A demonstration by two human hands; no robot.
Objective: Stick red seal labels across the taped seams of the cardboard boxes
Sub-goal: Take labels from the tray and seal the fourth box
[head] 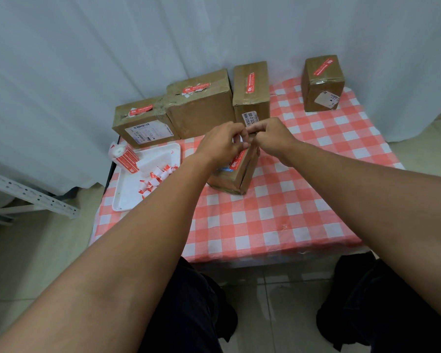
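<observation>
A small cardboard box [236, 174] stands in the middle of the checked table, with a red seal label [238, 160] running along its top. My left hand [222, 143] and my right hand [271, 135] meet over the far end of this box. Their fingertips pinch the far end of the label together, where a bit of white paper shows. The end of the label itself is hidden by the fingers. Several other boxes stand behind, each with a red label on top: one at the far left [143, 123], a large one [201, 103], a tall one [251, 90], and one at the far right [322, 82].
A white tray [127, 194] at the table's left edge holds a roll of red labels [124, 155] and several scraps of peeled backing [155, 180]. A pale curtain hangs behind the table. A metal rack bar [31, 193] lies on the floor at left.
</observation>
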